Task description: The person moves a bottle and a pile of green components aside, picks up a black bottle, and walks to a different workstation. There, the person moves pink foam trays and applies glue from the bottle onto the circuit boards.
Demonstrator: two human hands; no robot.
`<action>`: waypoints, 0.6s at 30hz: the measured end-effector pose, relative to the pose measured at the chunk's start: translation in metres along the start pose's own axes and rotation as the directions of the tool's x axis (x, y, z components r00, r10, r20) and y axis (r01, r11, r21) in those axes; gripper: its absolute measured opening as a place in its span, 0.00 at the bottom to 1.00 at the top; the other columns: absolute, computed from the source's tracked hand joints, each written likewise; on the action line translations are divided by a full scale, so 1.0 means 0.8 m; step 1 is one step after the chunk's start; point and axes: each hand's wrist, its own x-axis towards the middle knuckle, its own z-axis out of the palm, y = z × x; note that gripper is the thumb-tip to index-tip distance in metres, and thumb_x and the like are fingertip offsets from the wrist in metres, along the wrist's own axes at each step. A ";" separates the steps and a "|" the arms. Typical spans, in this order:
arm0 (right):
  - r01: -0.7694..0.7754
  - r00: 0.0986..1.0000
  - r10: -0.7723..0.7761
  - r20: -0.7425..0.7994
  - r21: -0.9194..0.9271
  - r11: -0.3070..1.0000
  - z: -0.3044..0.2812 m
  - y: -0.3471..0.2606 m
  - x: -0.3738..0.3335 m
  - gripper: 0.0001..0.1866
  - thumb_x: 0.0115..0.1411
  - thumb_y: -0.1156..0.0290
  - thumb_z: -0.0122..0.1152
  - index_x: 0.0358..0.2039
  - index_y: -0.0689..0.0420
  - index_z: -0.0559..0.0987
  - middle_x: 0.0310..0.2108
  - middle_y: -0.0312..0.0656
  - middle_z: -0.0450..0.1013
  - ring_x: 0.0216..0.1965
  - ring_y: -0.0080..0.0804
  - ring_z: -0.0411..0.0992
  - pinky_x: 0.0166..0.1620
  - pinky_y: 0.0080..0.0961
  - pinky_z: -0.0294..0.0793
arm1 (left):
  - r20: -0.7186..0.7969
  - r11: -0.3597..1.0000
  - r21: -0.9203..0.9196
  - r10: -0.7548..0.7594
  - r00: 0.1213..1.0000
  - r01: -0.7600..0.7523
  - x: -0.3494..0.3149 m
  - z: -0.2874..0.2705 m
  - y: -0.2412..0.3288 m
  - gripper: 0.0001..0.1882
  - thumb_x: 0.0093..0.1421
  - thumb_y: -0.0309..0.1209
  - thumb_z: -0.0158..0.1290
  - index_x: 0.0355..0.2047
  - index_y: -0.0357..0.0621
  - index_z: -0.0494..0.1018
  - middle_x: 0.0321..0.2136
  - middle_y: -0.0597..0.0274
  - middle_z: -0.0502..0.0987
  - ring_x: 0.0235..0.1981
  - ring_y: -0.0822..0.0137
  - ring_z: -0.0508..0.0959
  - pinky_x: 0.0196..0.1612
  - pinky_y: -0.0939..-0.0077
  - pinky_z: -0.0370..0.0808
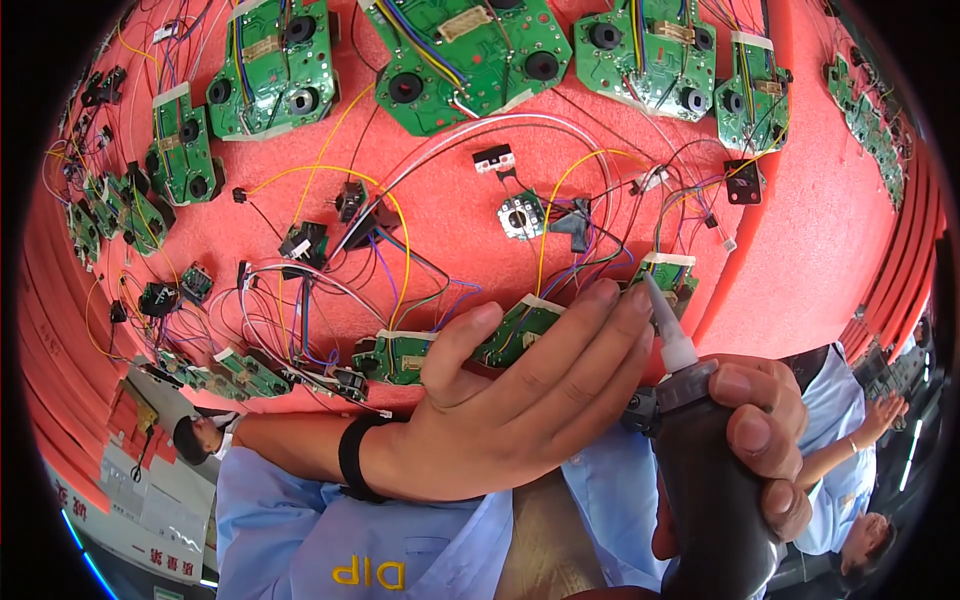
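Many flat green circuit boards [450, 55] trailing thin coloured wires [400, 240] lie across a matte red foam sheet [810, 230]. The left hand [510, 400], palm down, fingers spread and closing on nothing, presses one board [395, 355] at the sheet's near edge. The right hand [765, 440] is wrapped tight around a smooth dark glue bottle [710, 480], its slim pale nozzle [665, 320] tilted up beside the left fingertips.

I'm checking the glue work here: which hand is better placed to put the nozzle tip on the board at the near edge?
The right hand. It already grips the dark glue bottle, whose white nozzle points at the green circuit board. The left hand lies across that board, steadying it.
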 end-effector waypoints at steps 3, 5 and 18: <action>-0.032 0.999 0.032 0.006 -0.041 0.999 0.002 -0.004 0.003 0.57 0.45 0.36 0.72 0.68 0.54 0.60 0.56 0.58 0.71 0.40 0.57 0.75 0.29 0.46 0.72 | -0.006 1.000 -0.004 -0.006 1.000 0.006 0.000 0.000 0.001 0.11 0.64 0.35 0.50 0.44 0.61 0.80 0.57 0.73 0.80 0.61 0.77 0.76 0.67 0.48 0.50; -0.025 1.000 0.026 0.014 -0.063 0.998 0.001 -0.005 0.003 0.56 0.46 0.36 0.72 0.68 0.55 0.60 0.56 0.58 0.71 0.40 0.57 0.75 0.30 0.46 0.72 | -0.004 1.000 -0.006 -0.010 1.000 0.010 0.001 0.000 0.001 0.11 0.65 0.35 0.50 0.44 0.61 0.80 0.56 0.74 0.80 0.61 0.77 0.76 0.67 0.48 0.50; 0.034 0.998 -0.028 0.055 -0.106 0.994 -0.005 -0.001 0.003 0.53 0.52 0.36 0.69 0.68 0.56 0.59 0.56 0.60 0.71 0.39 0.57 0.75 0.32 0.45 0.72 | 0.002 1.000 -0.003 -0.009 1.000 0.009 0.001 0.000 0.001 0.11 0.64 0.36 0.51 0.45 0.61 0.79 0.57 0.72 0.80 0.61 0.76 0.76 0.67 0.48 0.50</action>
